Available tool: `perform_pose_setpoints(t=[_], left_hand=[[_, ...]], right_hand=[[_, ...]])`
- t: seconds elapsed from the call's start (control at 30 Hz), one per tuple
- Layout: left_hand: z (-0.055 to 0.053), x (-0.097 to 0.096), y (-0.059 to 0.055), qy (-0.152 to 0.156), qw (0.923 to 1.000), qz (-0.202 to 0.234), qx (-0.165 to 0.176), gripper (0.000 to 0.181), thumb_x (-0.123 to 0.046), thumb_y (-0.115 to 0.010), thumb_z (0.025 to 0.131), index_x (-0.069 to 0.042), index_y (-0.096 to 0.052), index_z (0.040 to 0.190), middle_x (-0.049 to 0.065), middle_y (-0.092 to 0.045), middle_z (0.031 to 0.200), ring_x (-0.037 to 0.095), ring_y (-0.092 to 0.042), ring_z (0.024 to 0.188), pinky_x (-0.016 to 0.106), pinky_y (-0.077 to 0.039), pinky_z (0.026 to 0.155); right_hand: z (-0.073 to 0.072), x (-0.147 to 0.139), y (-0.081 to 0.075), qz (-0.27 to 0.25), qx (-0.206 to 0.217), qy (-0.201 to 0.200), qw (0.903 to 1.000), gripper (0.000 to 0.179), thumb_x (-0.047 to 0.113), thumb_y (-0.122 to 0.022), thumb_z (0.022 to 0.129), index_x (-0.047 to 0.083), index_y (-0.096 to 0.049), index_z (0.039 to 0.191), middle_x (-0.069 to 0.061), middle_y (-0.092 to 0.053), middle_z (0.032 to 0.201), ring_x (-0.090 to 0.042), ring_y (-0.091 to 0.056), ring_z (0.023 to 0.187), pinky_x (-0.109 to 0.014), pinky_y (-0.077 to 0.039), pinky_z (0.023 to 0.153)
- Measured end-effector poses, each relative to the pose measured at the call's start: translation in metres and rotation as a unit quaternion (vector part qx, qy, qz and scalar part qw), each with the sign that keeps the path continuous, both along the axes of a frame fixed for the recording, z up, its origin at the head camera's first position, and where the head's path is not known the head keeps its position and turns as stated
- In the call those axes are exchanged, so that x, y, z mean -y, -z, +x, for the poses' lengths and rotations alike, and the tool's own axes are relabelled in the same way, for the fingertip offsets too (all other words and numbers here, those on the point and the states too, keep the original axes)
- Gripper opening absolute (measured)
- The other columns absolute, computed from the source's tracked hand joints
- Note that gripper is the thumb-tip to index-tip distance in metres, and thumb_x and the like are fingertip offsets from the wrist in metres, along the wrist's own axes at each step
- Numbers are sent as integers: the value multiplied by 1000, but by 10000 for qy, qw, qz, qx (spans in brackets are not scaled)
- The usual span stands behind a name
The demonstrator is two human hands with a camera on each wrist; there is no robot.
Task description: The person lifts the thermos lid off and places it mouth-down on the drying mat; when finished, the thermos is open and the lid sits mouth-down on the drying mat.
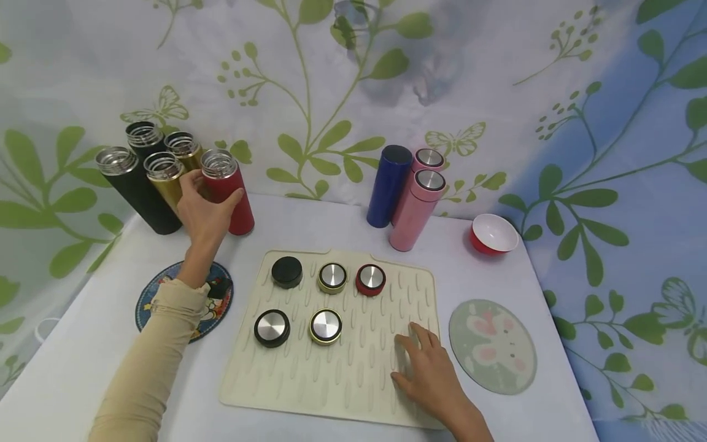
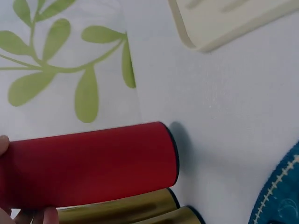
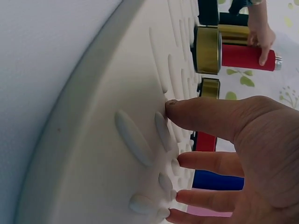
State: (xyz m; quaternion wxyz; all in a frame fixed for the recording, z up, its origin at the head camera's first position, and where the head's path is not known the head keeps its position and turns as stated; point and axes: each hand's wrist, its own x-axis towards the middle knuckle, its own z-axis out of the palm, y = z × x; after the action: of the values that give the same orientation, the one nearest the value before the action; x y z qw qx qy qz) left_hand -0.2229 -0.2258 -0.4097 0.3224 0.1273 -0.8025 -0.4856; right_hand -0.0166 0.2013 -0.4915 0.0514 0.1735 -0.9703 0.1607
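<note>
My left hand [image 1: 205,212] grips a lidless red thermos [image 1: 240,209] near its top, thumb on one side and fingers on the other. In the left wrist view the red thermos [image 2: 93,163] lies alongside two gold thermoses [image 2: 121,211]; whether its base touches the table I cannot tell. Close behind it stand the gold thermoses and two black thermoses [image 1: 145,193], all without lids. My right hand [image 1: 433,374] rests its fingertips on the cream ridged mat [image 1: 381,368], fingers spread and holding nothing. Several lids lie on that mat, including a red-rimmed lid [image 1: 370,280] and a black lid [image 1: 286,272].
A blue thermos [image 1: 389,187] and two pink thermoses [image 1: 415,212] stand capped at the back. Right of them is a red-and-white bowl [image 1: 494,234]. A bunny coaster [image 1: 491,347] lies right of the mat, and a blue patterned coaster [image 1: 148,301] lies under the left forearm.
</note>
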Motion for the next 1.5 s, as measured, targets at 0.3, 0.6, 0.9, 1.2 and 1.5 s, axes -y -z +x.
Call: perform_pose_setpoints(t=[0.3,0.6,0.9,1.2,1.5], left_hand=[[-22,8,6,-308,9989,160,314,71,-36,-78,87,-15,-40,143,-3,-51,148,9,-46,134,24,-35,109],[-38,5,-2,-518,9962,-239,658,74,-41,-74,88,-14,-39,147,3,-51,148,15,-48,134,28,-38,108],[-41,11,-6,-423,9928,-625,931,82,-47,-70,90,-13,-33,154,7,-47,151,24,-47,136,36,-37,111],[-38,10,-14,-540,9781,-1457,1388,83,-45,-65,93,-3,-28,154,23,-45,149,43,-46,132,53,-36,110],[-35,13,-11,-510,9673,-1761,1755,85,-44,-63,93,2,-23,152,29,-46,144,50,-51,124,59,-41,104]], right_hand=[[-2,-2,0,-33,-9,0,10000,59,27,-93,67,9,-69,117,-24,-51,137,-45,-50,121,-59,-50,81],[-2,0,3,-129,-34,76,9999,58,26,-93,66,9,-68,116,-24,-51,137,-44,-50,121,-59,-49,79],[-3,1,3,-45,-118,97,9999,58,27,-92,66,10,-68,116,-23,-52,136,-43,-51,119,-58,-49,78],[-4,0,5,-40,-367,33,9993,58,30,-92,66,10,-68,115,-24,-53,133,-43,-52,117,-58,-50,76],[-4,1,2,26,-423,47,9991,57,29,-92,65,9,-68,113,-23,-54,131,-43,-53,116,-57,-50,75]])
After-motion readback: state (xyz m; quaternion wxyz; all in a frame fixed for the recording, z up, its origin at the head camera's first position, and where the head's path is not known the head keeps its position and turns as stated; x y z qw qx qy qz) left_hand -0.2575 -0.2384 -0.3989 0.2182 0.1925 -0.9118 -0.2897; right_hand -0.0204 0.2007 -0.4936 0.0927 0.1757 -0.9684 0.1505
